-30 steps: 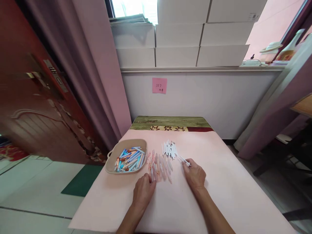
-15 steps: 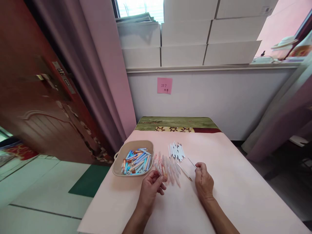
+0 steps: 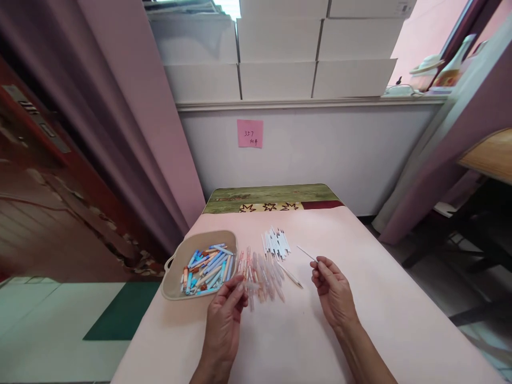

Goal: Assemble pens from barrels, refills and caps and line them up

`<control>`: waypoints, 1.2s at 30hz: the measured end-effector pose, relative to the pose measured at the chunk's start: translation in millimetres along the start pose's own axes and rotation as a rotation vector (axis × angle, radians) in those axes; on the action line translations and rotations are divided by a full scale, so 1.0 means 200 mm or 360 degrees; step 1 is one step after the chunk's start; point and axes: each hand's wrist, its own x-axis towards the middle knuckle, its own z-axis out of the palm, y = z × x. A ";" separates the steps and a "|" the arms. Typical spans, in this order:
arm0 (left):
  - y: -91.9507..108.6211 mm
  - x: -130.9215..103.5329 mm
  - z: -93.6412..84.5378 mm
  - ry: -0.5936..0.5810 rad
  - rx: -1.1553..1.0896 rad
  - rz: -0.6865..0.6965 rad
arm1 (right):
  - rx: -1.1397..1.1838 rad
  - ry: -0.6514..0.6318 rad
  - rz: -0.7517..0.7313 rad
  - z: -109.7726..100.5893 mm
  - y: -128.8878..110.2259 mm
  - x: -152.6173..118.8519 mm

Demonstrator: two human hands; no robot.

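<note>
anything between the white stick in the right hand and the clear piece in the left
Nothing visible blocks them: clear tubes and one loose pen lie between the left hand and right hand, but on the table, seemingly lower.

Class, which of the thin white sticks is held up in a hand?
The single stick pinched in the right hand; the other white sticks lie on the pink tabletop.

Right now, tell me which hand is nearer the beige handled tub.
Left. The left hand is close by the near right corner of the beige handled tub; the right hand is farther off to the right, past the translucent pen barrels.
</note>
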 end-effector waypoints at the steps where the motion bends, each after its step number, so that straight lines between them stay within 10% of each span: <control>1: 0.00 0.00 0.02 0.0032 -0.0131 -0.0077 | 0.0046 -0.0008 -0.0002 0.01 -0.02 -0.01; 8: -0.06 -0.03 0.12 0.0096 -0.0471 -0.0375 | -0.0014 -0.0233 0.0131 0.15 0.07 -0.16; 13: -0.01 0.01 0.21 0.0152 -0.0272 -0.0381 | -0.0412 -0.0096 -0.0279 0.16 0.08 -0.23; 19: -0.07 -0.04 0.25 0.0063 -0.0104 0.0041 | -0.0532 0.0007 -0.0699 0.16 0.02 -0.29; 30: -0.08 -0.04 0.19 -0.0160 0.0164 0.0103 | -0.0557 -0.0016 -0.0430 0.16 0.06 -0.27; 36: -0.10 0.02 0.16 -0.0093 -0.0021 -0.0609 | -0.0574 -0.0024 -0.0391 0.13 0.07 -0.25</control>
